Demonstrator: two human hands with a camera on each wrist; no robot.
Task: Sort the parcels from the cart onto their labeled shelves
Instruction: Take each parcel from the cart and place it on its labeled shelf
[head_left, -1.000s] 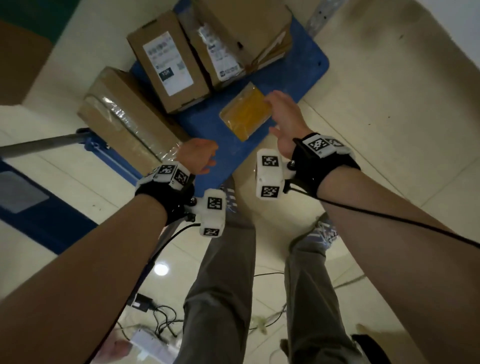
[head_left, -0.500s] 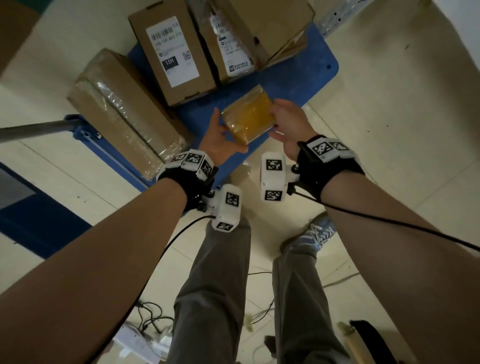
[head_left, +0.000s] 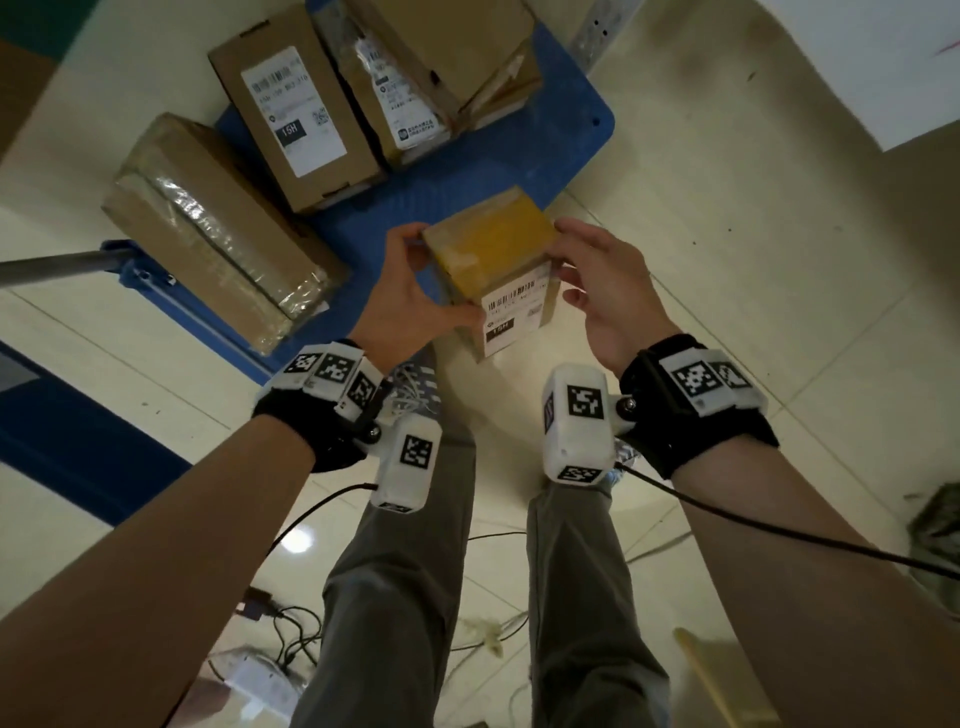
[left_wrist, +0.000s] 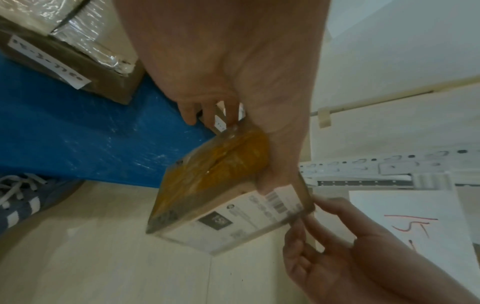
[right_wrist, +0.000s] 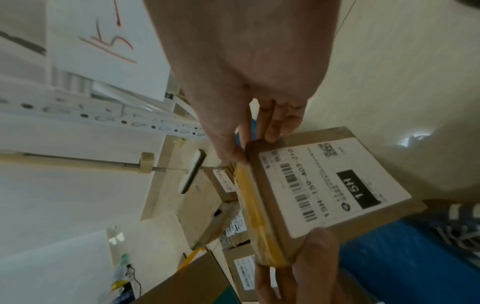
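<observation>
I'm gripping the small parcel (head_left: 491, 260) in my left hand (head_left: 410, 299), my right hand (head_left: 605, 291) steadying its far edge with straight fingertips.

A small brown cardboard parcel (head_left: 493, 260) is banded with yellow tape and marked by a white label (head_left: 514, 312) with black bars and a black "15H" block, above a blue cart deck (head_left: 545, 145) and cream tiled floor (head_left: 753, 260).

I hold a small brown parcel (head_left: 498, 270) between my left hand (head_left: 400, 296) and right hand (head_left: 602, 291), yellow-taped face tilted up, white label reading 15H toward me. Three larger parcels (head_left: 296, 124) lie on the blue cart (head_left: 519, 156) beyond my fingers.
</observation>
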